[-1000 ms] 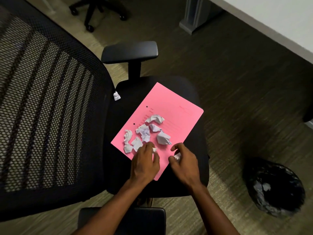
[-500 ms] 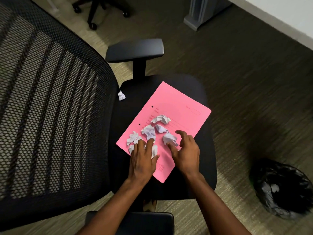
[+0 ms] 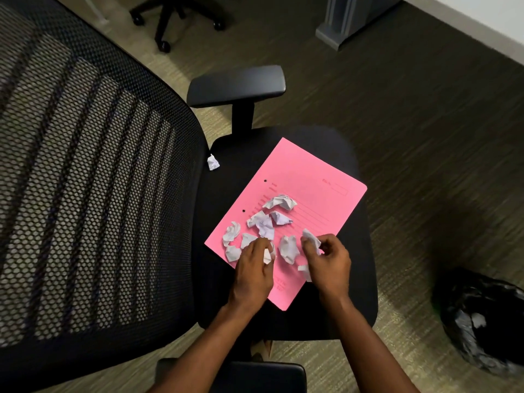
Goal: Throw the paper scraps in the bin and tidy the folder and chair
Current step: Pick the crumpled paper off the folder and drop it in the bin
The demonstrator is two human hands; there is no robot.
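Observation:
A pink folder [image 3: 312,177] lies slanted on the black seat of an office chair [image 3: 360,251]. Several crumpled white paper scraps [image 3: 279,201] are scattered over its near half. One more scrap [image 3: 213,162] sits alone on the seat by the mesh backrest. My left hand [image 3: 253,268] rests on the folder with its fingers closed around a scrap. My right hand [image 3: 329,260] pinches scraps between fingers and thumb, one scrap sticking out above and another below. A loose scrap [image 3: 289,248] lies between my hands.
A bin lined with a black bag [image 3: 482,321] stands on the carpet at the lower right, with a scrap inside. The chair's mesh backrest [image 3: 85,180] fills the left. Armrests [image 3: 236,85] stand at far and near sides. Another chair's base [image 3: 175,15] and a desk leg [image 3: 340,24] are beyond.
Both hands have moved further up the folder into the pile. My right hand has closed on scraps and lifted slightly; my left hand has gathered one under its fingers.

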